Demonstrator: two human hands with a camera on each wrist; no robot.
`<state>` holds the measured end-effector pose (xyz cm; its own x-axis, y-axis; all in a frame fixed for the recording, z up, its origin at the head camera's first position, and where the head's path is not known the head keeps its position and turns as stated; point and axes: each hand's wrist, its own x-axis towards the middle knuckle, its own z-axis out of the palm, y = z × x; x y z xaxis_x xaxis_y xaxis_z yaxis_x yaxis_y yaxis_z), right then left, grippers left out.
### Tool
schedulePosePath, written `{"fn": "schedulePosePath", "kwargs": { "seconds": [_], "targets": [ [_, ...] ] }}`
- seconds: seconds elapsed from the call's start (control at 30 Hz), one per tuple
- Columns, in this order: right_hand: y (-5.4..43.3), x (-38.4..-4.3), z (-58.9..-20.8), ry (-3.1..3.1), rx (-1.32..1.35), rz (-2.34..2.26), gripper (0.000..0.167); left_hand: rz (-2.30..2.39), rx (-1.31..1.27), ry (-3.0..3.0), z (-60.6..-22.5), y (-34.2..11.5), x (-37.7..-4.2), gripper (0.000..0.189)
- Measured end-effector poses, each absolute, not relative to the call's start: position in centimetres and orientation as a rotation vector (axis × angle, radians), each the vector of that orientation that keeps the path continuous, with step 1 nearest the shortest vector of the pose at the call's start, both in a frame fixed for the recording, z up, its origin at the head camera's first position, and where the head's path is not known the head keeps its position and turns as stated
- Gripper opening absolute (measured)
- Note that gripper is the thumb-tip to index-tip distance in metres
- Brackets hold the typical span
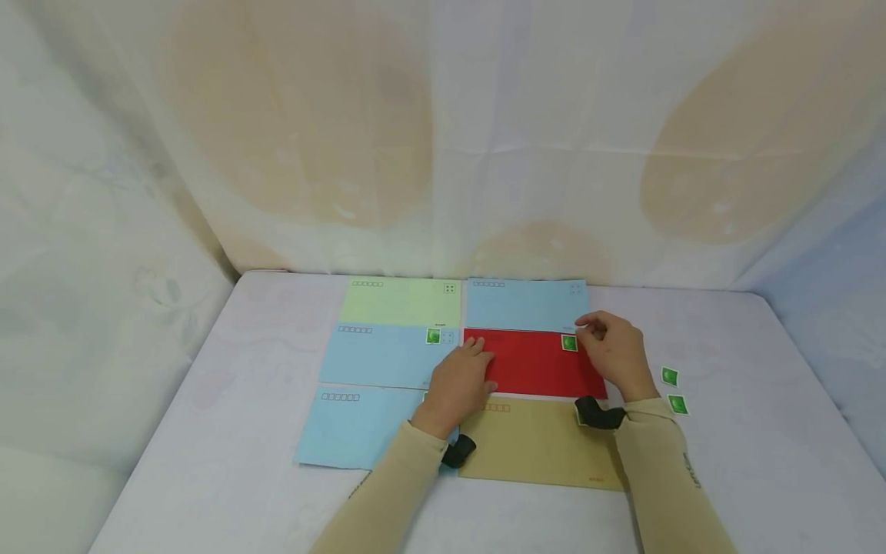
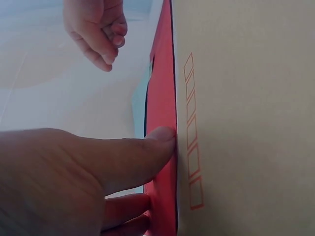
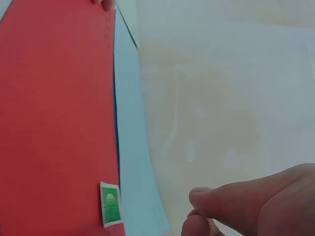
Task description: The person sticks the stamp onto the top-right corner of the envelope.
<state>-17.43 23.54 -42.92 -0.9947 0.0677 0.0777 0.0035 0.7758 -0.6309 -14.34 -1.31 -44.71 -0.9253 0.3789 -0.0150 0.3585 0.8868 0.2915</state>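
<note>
A red envelope [image 1: 526, 373] lies flat in the right column of envelopes, with a green stamp [image 1: 569, 343] at its upper right corner. My left hand [image 1: 460, 385] rests on the red envelope's left end, fingers spread; in the left wrist view the thumb [image 2: 152, 142] touches its red surface. Just off that envelope's upper right corner is my right hand [image 1: 616, 354], its fingers loosely bent. Thumb and index finger come close together in the right wrist view, and I see nothing between them. A blue envelope [image 1: 522, 304] lies behind the red one.
Two loose green stamps, one farther back [image 1: 669, 376] and one nearer [image 1: 678, 404], lie right of the envelopes. A brown envelope [image 1: 540, 450] is in front. Leftward lie a light green envelope [image 1: 398, 304], a stamped blue envelope [image 1: 374, 358] and another blue envelope [image 1: 360, 431].
</note>
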Motion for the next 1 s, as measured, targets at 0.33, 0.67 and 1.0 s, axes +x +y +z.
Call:
{"fn": "schedulePosePath", "kwargs": {
  "seconds": [0.33,0.67,1.0],
  "targets": [
    [23.6,-16.7,-41.2,-2.818,-0.045,1.030,0.028,0.449,0.583,3.004,-44.7,-1.2,-14.4,0.052],
    [23.6,-16.3,-40.2,-2.760,-0.016,0.991,0.026,0.462,0.610,3.027,-44.2,-1.4,-14.6,0.051],
    [24.0,-15.8,-39.8,-2.737,-0.042,0.970,0.027,0.560,0.652,3.051,-43.0,-1.9,-14.3,0.048]
  ]
}}
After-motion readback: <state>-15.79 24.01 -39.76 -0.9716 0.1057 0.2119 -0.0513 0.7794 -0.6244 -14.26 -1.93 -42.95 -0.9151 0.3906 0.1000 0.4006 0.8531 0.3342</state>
